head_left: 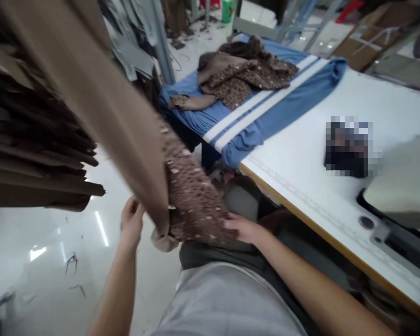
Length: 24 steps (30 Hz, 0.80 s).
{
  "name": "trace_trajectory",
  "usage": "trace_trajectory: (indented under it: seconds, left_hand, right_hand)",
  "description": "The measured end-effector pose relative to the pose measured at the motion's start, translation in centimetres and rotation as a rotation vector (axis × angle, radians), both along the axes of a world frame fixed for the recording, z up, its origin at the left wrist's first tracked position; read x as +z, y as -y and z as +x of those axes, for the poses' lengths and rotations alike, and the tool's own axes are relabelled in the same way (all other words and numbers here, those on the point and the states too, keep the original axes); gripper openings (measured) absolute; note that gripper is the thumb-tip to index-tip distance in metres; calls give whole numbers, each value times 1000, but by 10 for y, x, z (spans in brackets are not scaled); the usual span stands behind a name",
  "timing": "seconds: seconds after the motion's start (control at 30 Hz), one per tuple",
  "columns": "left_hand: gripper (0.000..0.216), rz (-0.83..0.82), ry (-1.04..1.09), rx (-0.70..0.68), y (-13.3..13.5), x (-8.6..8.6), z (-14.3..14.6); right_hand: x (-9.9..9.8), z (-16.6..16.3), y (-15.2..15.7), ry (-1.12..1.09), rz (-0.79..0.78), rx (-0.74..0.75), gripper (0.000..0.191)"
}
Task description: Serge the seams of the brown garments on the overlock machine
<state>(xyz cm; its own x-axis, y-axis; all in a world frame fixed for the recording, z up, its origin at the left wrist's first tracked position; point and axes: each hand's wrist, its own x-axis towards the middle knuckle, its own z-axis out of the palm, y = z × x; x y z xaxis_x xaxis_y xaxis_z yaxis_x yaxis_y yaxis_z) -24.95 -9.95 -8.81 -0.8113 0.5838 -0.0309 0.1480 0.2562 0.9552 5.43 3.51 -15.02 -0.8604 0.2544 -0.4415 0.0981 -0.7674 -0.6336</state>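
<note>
A long brown fabric piece (126, 126) hangs from the upper left down to my lap, its plain side toward me. Its patterned side, dark spots with small pale flecks, shows at the lower right. My left hand (132, 218) pinches the plain edge near the bottom. On the other side, my right hand (241, 227) grips the patterned edge between thumb and fingers. The cloth is stretched between both hands, its lower part close to my thighs. Motion blur softens the fabric, and some fingertips are hidden by it.
Brown cut pieces (38, 186) hang in a stack at the left. On the white sewing table (294, 163) lie a blue striped cloth (283, 112) and a crumpled patterned garment (245, 70). A sewing machine (402, 182) stands at the right. Thread scraps lie on the floor.
</note>
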Motion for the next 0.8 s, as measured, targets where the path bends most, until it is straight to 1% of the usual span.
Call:
trace_trajectory:
  seconds: [0.03,0.07,0.13,0.2,0.23,0.3,0.37,0.43,0.5,0.53,0.6,0.63,0.7,0.73,0.77,0.8]
  left_hand:
    - [26,64,-24,47,-18,0,0]
    - [24,134,-58,95,-39,1,-2]
    - [27,264,-143,196,-84,10,-11]
    - [42,362,-234,325,-124,23,-28]
    - [46,390,-263,381,-140,28,-37]
    - [39,405,-276,434,-162,34,-53]
    - [26,389,-256,407,-170,34,-63]
    - [25,385,-255,373,-166,31,-65]
    - [27,403,-286,375,-151,32,-64]
    - [29,422,-313,389,-141,35,-63]
    - [32,480,-391,446,-118,49,-64]
    - [34,514,-442,484,-105,59,-65]
    - [39,575,-544,557,-79,79,-66]
    - [40,602,-591,581,-66,89,-66]
    - [41,617,-633,593,-54,96,-65]
    - [39,601,-670,591,-42,102,-62]
  right_hand:
    - [-2,22,-13,49,-42,-104,55]
    - [-5,39,-24,87,-44,-181,53]
    - [-10,57,-38,117,-1,-346,48]
    - [-16,54,-41,117,40,-501,43]
    - [-19,48,-40,116,57,-573,41]
    - [-25,34,-36,108,89,-685,40]
    - [-29,23,-33,96,116,-735,38]
    - [-30,18,-34,90,149,-694,38]
    - [-27,18,-37,100,201,-611,42]
    - [-25,17,-38,112,233,-570,43]
    - [-20,13,-39,145,349,-450,44]
    - [-19,7,-39,170,450,-380,42]
    - [-18,-10,-37,241,699,-265,36]
    - [-19,-21,-35,278,809,-246,35]
    - [-20,-33,-34,311,885,-263,33]
    - [-23,-45,-34,337,926,-297,32]
